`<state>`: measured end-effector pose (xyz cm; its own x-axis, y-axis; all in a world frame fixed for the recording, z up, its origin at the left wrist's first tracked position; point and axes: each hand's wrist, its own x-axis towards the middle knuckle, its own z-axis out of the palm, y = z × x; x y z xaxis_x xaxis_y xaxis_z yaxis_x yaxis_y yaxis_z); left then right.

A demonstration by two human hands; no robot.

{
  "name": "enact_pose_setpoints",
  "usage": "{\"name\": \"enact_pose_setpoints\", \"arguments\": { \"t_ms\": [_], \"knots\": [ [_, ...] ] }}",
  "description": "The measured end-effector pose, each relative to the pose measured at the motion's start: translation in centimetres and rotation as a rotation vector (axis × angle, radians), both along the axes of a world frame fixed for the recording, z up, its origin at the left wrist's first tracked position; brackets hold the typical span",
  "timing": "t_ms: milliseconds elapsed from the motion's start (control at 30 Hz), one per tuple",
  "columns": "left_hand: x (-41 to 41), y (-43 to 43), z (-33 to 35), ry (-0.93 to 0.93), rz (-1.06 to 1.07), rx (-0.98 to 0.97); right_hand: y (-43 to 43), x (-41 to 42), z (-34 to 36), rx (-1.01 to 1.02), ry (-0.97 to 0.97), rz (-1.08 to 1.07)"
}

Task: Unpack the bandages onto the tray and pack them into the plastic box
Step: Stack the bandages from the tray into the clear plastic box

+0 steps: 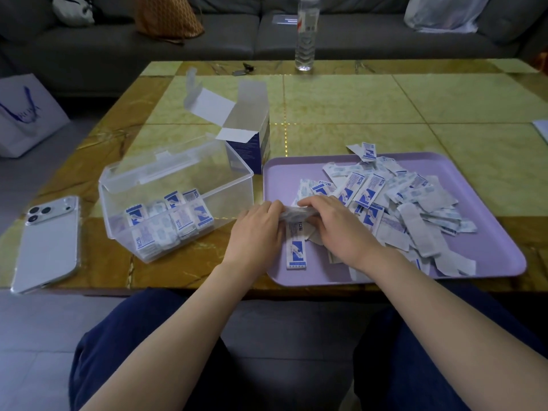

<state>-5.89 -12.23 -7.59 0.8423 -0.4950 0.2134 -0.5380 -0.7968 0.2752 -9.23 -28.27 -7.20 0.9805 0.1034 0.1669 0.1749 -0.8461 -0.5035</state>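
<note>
Bandages (pixel 298 212) sit pinched between our left hand (pixel 257 229) and right hand (pixel 338 226) at frame centre, squared into a stack, likely for the plastic box (pixel 178 200) beside the tray (pixel 284 176).

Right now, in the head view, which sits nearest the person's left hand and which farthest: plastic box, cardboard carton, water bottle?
1. plastic box: just left of the left hand.
2. cardboard carton: behind the box, flaps open.
3. water bottle: at the far edge of the table.

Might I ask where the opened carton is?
Head view, left of centre: the carton stands behind the plastic box, by the far-left corner of the tray.
</note>
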Motion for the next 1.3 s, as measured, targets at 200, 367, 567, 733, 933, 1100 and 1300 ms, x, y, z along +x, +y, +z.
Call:
{"name": "enact_pose_setpoints", "arguments": {
  "t_ms": [200,367,567,733,933,1100,1300],
  "knots": [
    [-0.1,-0.3,-0.1,-0.066,0.093,-0.101,-0.2,0.4,-0.3,-0.078,-0.063,-0.070],
    [-0.1,0.0,-0.3,-0.119,0.125,0.189,0.3,0.3,-1.0,-0.001,-0.011,-0.103],
    [0.0,-0.1,-0.1,-0.021,0.025,0.006,0.8,0.1,-0.8,0.147,-0.003,-0.111],
    [-0.2,-0.4,0.0,0.031,0.051,-0.163,0.5,0.1,-0.3,0.044,-0.043,-0.108],
    [-0.2,-0.7,-0.9,-0.223,0.065,0.152,0.8,0.1,-0.4,0.040,-0.006,-0.037],
    [-0.2,-1.6,-1.0,-0.210,-0.018,0.234,1.1,0.2,-0.7,0.060,0.028,-0.043],
    [-0.1,-1.6,-1.3,-0.157,-0.034,0.256,1.2,0.1,-0.8,0.136,0.122,-0.099]
  ]
}}
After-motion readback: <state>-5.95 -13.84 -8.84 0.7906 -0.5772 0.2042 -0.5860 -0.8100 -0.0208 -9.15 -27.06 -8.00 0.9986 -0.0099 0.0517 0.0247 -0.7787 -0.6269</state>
